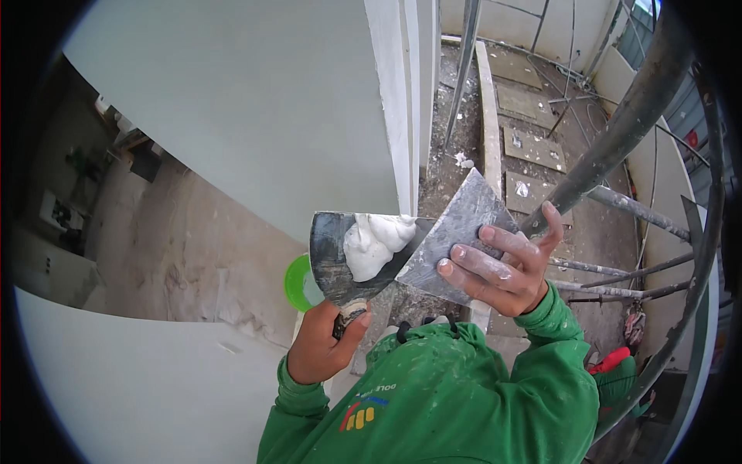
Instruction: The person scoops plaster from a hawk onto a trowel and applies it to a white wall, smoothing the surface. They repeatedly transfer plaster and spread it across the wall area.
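Observation:
My left hand (323,342) is closed around the short handle of a broad, dark putty knife (328,259). A thick mound of white putty (374,245) lies on that blade. My right hand (506,271) grips a flat grey scraper blade (456,232) streaked with white, several fingers pressed along its face; any handle is hidden. The scraper's lower left edge meets or overlaps the right side of the putty knife, close beside the mound. Below the knife, partly covered by it, stands a bright green bucket (297,283) with pale material inside.
A pale wall (232,93) ends at a white corner edge (402,108) ahead of me. Metal scaffold pipes (618,131) rise close on my right. Square slabs (533,147) lie on the littered ground below. Another person in green and red (614,375) is at lower right.

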### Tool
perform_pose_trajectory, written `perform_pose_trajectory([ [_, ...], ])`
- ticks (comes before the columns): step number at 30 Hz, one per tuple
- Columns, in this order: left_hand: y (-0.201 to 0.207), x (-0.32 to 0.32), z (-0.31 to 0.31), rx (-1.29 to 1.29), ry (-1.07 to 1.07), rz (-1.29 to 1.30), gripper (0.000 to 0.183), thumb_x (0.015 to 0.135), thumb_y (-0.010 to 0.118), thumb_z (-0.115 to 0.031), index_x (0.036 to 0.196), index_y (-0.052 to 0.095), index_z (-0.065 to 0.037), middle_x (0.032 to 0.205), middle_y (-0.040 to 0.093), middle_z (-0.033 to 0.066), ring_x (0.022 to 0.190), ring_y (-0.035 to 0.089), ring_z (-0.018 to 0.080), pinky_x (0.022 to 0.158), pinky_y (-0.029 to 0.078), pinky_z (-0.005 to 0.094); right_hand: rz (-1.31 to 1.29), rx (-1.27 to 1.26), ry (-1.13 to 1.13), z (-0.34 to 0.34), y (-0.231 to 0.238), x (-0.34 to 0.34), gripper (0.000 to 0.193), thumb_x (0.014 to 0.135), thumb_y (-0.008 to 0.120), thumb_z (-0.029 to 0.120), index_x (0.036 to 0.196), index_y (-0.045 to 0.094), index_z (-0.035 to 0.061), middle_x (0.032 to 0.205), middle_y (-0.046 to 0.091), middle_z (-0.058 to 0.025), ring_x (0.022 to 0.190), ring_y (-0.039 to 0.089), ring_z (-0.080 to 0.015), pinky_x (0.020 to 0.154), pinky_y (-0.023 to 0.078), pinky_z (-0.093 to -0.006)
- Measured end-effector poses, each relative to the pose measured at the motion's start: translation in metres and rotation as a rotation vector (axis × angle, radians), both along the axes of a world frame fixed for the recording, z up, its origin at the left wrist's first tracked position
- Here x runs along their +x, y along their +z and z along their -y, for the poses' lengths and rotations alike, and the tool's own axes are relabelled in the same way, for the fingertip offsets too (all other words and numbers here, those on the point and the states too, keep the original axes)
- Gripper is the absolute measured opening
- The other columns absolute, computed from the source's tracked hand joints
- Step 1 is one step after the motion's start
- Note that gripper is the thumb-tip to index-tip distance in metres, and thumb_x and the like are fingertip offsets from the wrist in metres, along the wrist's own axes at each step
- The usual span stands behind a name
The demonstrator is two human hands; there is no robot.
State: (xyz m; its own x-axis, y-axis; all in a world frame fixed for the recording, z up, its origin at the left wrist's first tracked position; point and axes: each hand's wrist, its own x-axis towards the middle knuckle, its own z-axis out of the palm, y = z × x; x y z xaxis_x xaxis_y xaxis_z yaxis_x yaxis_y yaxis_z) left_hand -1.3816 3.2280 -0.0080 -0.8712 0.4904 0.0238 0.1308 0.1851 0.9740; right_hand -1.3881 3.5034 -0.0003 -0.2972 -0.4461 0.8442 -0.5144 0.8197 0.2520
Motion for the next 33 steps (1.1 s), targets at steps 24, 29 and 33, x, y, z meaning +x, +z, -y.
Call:
perform_pose_trajectory([
  [24,-0.006,0.023,0.037,0.634,0.386,0.100,0.035,0.090,0.054,-0.012,0.117,0.033,-0.002,0.081,0.048,0.0125,0.045,0.048,0.0177,0.027,0.040,0.0290,-0.349,-0.462,0.569,0.000,0.229,-0.171,0.039,0.078,0.057,-0.011,0.112,0.063,0.0052,0.103,0.064,-0.0107,0.092,0.060,-0.0287,0.080,0.047,-0.0350],
  [29,-0.022,0.025,0.036,0.539,0.476,0.118,0.021,0.094,0.053,-0.025,0.096,0.049,-0.004,0.059,0.050,0.0057,0.035,0.041,0.0101,0.029,0.032,0.0214,-0.483,-0.358,0.464,-0.013,0.256,-0.191,0.037,0.077,0.059,-0.005,0.111,0.064,0.0090,0.103,0.064,-0.0060,0.092,0.059,-0.0260,0.085,0.040,-0.0365],
  [33,-0.011,0.025,0.030,0.689,0.457,0.066,0.037,0.091,0.055,-0.014,0.117,0.033,-0.002,0.080,0.047,0.0114,0.044,0.048,0.0171,0.027,0.039,0.0285,-0.519,-0.297,0.460,-0.006,0.264,-0.201,0.037,0.082,0.056,-0.007,0.115,0.062,0.0081,0.105,0.064,-0.0087,0.094,0.061,-0.0260,0.081,0.046,-0.0322],
])
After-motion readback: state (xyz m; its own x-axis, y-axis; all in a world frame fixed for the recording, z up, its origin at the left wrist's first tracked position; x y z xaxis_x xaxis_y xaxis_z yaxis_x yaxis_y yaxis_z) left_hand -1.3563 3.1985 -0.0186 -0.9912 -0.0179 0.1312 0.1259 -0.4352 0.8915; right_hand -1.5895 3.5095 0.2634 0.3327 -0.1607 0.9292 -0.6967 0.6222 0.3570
